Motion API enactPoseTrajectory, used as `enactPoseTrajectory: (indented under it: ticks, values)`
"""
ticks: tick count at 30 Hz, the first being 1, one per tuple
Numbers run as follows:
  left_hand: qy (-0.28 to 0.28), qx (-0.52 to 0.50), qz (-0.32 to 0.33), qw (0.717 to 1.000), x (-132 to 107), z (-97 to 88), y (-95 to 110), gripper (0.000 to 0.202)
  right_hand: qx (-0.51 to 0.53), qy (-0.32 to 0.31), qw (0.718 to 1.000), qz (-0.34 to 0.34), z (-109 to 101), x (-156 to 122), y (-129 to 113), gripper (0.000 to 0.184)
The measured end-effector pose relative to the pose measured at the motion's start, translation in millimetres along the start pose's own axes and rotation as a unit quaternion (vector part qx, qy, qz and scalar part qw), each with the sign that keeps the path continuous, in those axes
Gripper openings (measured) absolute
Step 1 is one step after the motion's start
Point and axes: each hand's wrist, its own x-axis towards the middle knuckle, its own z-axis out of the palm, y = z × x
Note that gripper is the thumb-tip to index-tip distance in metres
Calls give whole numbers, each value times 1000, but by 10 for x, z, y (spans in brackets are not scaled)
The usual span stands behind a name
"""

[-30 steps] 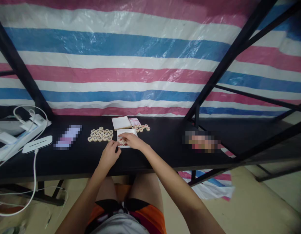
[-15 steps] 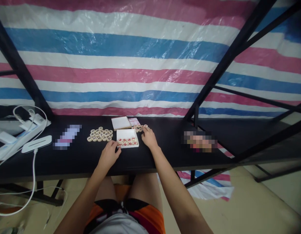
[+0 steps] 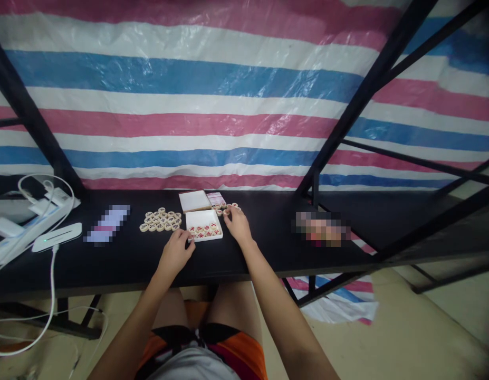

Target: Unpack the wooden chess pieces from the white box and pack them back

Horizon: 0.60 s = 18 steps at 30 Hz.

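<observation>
A shallow white box [image 3: 203, 217] lies on the black table, with rows of red-marked xiangqi pieces [image 3: 205, 230] along its near side. My left hand [image 3: 176, 251] is closed at the box's near left corner, its fingers curled against the edge. Just right of the box, my right hand [image 3: 238, 224] pinches a round xiangqi piece [image 3: 226, 212], partly hidden by the fingers. Several loose red-marked pieces [image 3: 219, 208] lie around and behind those fingertips. To the left of the box sits a cluster of black-marked pieces [image 3: 160, 220].
Behind the box are its open lid [image 3: 194, 200] and a pinkish printed card [image 3: 216, 198]. A power strip [image 3: 30, 224] with cables and a white device [image 3: 57, 237] occupy the table's left end. A blurred-out item [image 3: 321, 229] lies at right. Black metal posts [image 3: 371, 89] frame the table.
My right hand has shifted slightly left and nearer to the box, its fingers now around a piece. The left hand stays at the box corner. The whole view has shifted slightly.
</observation>
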Motion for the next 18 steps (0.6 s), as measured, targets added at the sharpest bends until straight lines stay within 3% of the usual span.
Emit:
enactPoseTrajectory:
  ticks: [3,6,10,14,18]
  values:
    - [-3,-5,2,1000,3,-9,8,11,109,14,990,-82,11,-2,-85,17]
    - [-8,-3,1,1000,9,-23,22,12,166,-46,976,-137,22,-25,-173,18]
    - [-14,2,-7,1000,15,-38,39,12,176,-110,970,-124,23,-57,-210,20]
    - [-13,11,-4,1000,18,-36,35,13,178,-95,975,-96,13,-61,-196,22]
    - [-17,14,2,1000,16,-18,16,13,172,-77,976,-111,20,-47,-188,21]
